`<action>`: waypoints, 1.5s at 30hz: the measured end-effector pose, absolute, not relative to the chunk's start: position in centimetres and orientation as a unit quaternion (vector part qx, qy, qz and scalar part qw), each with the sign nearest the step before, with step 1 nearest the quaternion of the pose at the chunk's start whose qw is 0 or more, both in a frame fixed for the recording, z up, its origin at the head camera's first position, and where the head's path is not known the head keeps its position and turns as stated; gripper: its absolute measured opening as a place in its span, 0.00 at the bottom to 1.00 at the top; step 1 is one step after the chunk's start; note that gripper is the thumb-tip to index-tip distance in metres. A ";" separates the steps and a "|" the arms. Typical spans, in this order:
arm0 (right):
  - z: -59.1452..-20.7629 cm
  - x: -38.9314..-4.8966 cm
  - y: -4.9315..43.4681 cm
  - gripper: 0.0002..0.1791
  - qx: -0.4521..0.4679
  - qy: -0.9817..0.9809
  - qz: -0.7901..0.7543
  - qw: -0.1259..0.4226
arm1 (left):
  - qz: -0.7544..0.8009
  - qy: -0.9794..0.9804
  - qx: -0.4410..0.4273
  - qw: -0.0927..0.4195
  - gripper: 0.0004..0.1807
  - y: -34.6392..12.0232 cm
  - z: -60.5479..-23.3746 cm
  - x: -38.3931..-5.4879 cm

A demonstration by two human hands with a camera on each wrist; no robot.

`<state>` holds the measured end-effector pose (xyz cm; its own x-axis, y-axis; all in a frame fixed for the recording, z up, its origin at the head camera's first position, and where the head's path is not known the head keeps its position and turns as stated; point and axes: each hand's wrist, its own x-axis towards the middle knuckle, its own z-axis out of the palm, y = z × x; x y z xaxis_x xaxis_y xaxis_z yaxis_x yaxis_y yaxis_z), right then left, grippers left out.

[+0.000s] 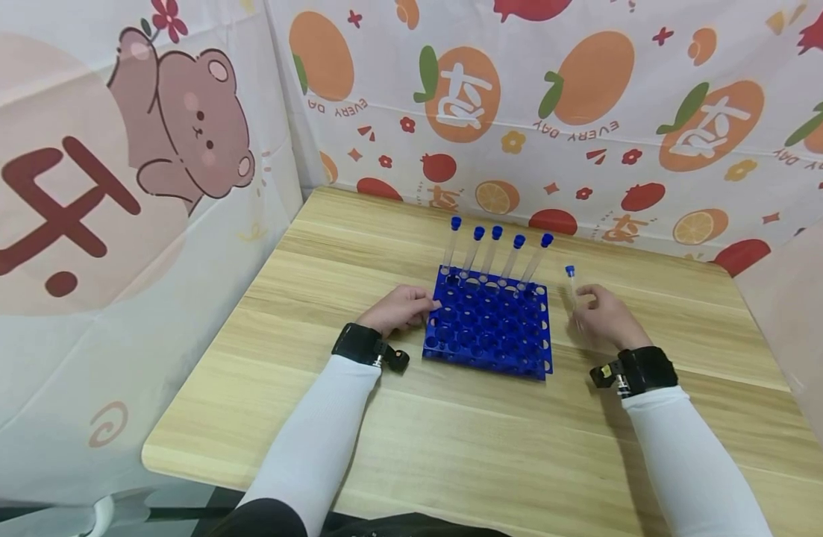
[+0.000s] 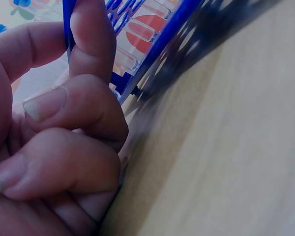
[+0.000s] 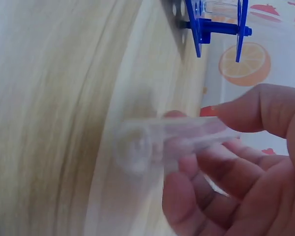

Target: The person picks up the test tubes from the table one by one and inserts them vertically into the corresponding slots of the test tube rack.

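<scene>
A blue test tube rack [image 1: 486, 328] stands on the table, with several blue-capped clear test tubes [image 1: 489, 252] upright in its far row. My left hand [image 1: 401, 308] pinches the rack's left edge between thumb and index finger; in the left wrist view the other fingers [image 2: 64, 162] are curled in. To the right of the rack, my right hand [image 1: 604, 313] holds a single clear test tube [image 1: 573, 287] with a blue cap at the top. Its rounded bottom end [image 3: 132, 147] shows blurred in the right wrist view, fingers and thumb around the tube.
The wooden table [image 1: 384, 440] carries the rack. A patterned cloth [image 1: 532, 112] hangs behind the table's far edge, and another with a bear print [image 1: 196, 127] hangs at the left. Black straps with small cameras sit on both wrists.
</scene>
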<state>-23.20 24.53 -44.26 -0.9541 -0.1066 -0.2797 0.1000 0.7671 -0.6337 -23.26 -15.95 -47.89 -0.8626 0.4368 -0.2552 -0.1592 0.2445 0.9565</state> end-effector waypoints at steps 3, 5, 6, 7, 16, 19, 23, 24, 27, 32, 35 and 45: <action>-44.1 -23.2 24.4 0.37 -0.001 0.918 -0.378 0.123 | 0.607 0.750 0.093 0.245 0.15 -15.9 -48.0 -23.2; -44.0 -23.2 24.3 0.43 -0.004 0.909 -0.403 0.103 | 0.607 0.750 0.093 0.245 0.15 -15.9 -48.0 -23.2; -44.0 -23.2 24.2 0.46 -0.006 0.904 -0.417 0.093 | 0.607 0.750 0.093 0.245 0.15 -15.9 -48.0 -23.2; -44.0 -23.2 24.2 0.49 -0.008 0.903 -0.422 0.080 | 0.607 0.750 0.093 0.246 0.15 -15.9 -48.0 -23.2; -44.1 -22.9 24.0 0.46 -0.019 0.903 -0.429 -0.023 | 0.608 0.748 0.096 0.248 0.16 -15.9 -48.1 -23.3; -44.3 -22.9 23.8 0.34 -0.012 0.899 -0.436 -0.043 | 0.610 0.746 0.099 0.248 0.17 -15.8 -48.1 -23.4; -44.7 -22.9 23.6 0.25 -0.011 0.894 -0.445 -0.054 | 0.611 0.745 0.101 0.248 0.18 -15.8 -48.2 -23.4; -44.8 -22.9 23.6 0.24 -0.013 0.893 -0.446 -0.057 | 0.611 0.745 0.101 0.249 0.18 -15.8 -48.3 -23.4; -45.1 -22.8 23.6 0.24 -0.020 0.891 -0.448 -0.069 | 0.611 0.744 0.100 0.251 0.18 -15.7 -48.4 -23.6; -45.5 -23.1 23.3 0.24 -0.025 0.900 -0.423 -0.101 | 0.609 0.746 0.097 0.250 0.17 -15.8 -48.2 -23.6; -45.6 -23.3 23.0 0.24 -0.023 0.912 -0.390 -0.122 | 0.606 0.749 0.096 0.249 0.16 -15.9 -48.0 -23.7; -46.0 -23.8 23.1 0.23 -0.011 0.920 -0.368 -0.138 | 0.611 0.745 0.099 0.250 0.16 -15.9 -47.9 -23.7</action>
<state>-23.78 23.06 -46.02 -0.9616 0.0809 0.2621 -0.1220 0.7295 -0.6730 -23.71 -15.85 -47.90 -0.8553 0.4529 -0.2516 -0.1583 0.2340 0.9593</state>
